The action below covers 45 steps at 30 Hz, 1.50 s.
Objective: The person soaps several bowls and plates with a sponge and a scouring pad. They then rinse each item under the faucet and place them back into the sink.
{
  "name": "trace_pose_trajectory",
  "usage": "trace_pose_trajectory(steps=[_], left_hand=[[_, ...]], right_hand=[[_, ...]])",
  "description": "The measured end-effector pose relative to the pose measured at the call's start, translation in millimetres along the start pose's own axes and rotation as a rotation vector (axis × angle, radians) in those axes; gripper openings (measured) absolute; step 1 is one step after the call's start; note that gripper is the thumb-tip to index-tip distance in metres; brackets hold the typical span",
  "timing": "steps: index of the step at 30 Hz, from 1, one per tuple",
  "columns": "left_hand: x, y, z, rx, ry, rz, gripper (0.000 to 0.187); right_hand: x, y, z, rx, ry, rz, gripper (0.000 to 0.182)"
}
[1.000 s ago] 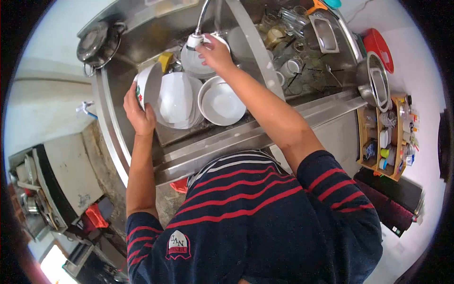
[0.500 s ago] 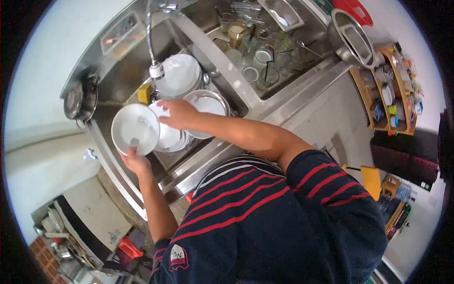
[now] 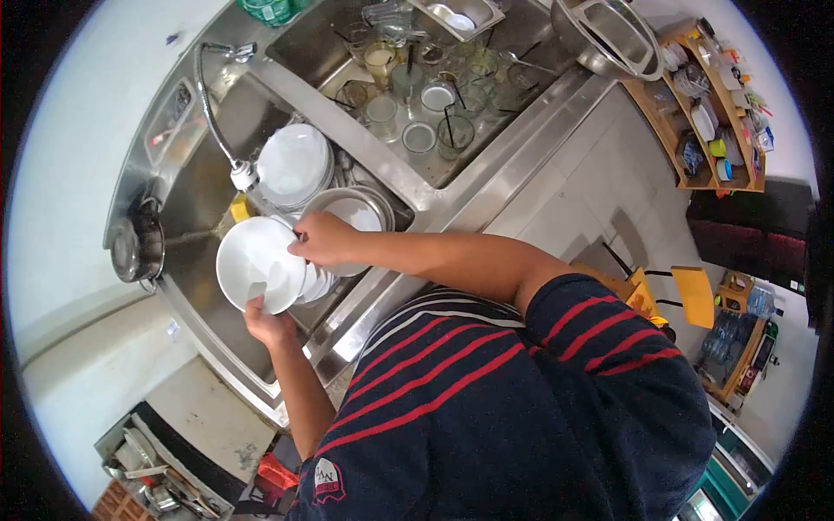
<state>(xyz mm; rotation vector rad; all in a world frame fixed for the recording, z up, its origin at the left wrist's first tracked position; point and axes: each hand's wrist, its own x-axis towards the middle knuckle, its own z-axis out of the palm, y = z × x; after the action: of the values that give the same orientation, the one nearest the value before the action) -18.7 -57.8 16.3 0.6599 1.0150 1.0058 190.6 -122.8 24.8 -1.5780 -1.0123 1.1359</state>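
A white bowl [image 3: 246, 254] is tilted toward me over the near sink basin. My left hand [image 3: 271, 325] grips its lower edge, thumb over the rim and the other fingers hidden beneath. My right hand [image 3: 325, 240] is closed at the bowl's right rim, its fingers partly hidden. Just behind the bowl lies a yellow sponge [image 3: 241, 207]. Stacked white plates [image 3: 294, 163] stand farther back in the basin. Next to them sit nested bowls [image 3: 354, 208], partly covered by my right hand. Other white dishes [image 3: 318, 285] show under my right wrist.
A flexible faucet [image 3: 243, 175] hangs over the plates. The neighbouring basin holds several drinking glasses [image 3: 419, 136] and a metal tray [image 3: 465, 16]. A large steel bowl [image 3: 599, 62] rests on the right edge. At the left corner is a metal pot [image 3: 137, 247].
My right hand has come down onto the bowl's rim from just beside it. The bowl has turned slightly, its inside facing me more. The camera view has shifted.
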Motion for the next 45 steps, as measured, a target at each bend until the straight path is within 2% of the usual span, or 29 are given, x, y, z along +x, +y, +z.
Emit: trace_pose_trajectory(steps=[3,6,8,9,11,12,14,15,16,17,18,20,22,25,27,30,40,45], left_hand=[[3,-6,8,0.093,-0.046,0.073,0.057],[-1,-7,28,0.159,-0.008,0.147,0.057],[-4,-5,39,0.263,-0.202,0.200,0.057],[-8,-4,46,0.258,-0.197,0.196,0.057],[-16,-2,64,0.237,-0.362,0.228,0.060],[-19,-2,76,0.231,-0.351,0.226,0.060],[-21,2,96,0.319,-0.563,0.453,0.066],[-22,7,95,0.365,-0.549,0.425,0.067],[-20,10,93,0.408,-0.535,0.395,0.069],[-18,11,87,0.407,-0.491,0.371,0.061],[-16,11,81,0.398,-0.479,0.365,0.061],[-15,14,70,0.458,-0.420,0.301,0.058],[-17,12,63,0.456,-0.368,0.285,0.052],[-11,4,43,0.494,-0.337,0.233,0.048],[-12,0,39,0.521,-0.313,0.196,0.045],[-13,-5,43,0.554,-0.287,0.194,0.042],[-11,-10,61,0.647,-0.219,0.190,0.037],[-11,-15,62,0.661,-0.209,0.177,0.036]], right_hand=[[-1,4,-12,0.003,0.052,-0.002,0.025],[1,5,-24,-0.084,0.096,-0.046,0.024],[2,8,-32,-0.042,0.103,-0.056,0.023],[2,9,-37,0.008,0.110,-0.067,0.022],[3,13,-59,0.030,0.097,-0.073,0.022],[3,13,-75,0.056,0.088,-0.084,0.021],[-8,1,-121,0.062,0.081,0.033,0.020],[-6,10,-147,-0.045,0.105,0.037,0.022],[-17,2,-173,0.136,0.134,0.046,0.022],[-25,-2,-205,0.155,0.153,0.088,0.023],[-39,-18,-229,0.150,0.252,0.112,0.020],[-50,-5,-290,0.033,0.277,0.138,0.019],[-59,16,-349,-0.082,0.234,0.186,0.014],[-68,39,-409,-0.181,0.207,0.271,0.021],[-67,50,-429,-0.355,0.208,0.405,0.021],[-57,72,-445,-0.432,0.179,0.478,0.022],[-27,127,-485,-0.591,0.075,0.542,0.018],[-19,139,-492,-0.560,0.003,0.698,0.019]])
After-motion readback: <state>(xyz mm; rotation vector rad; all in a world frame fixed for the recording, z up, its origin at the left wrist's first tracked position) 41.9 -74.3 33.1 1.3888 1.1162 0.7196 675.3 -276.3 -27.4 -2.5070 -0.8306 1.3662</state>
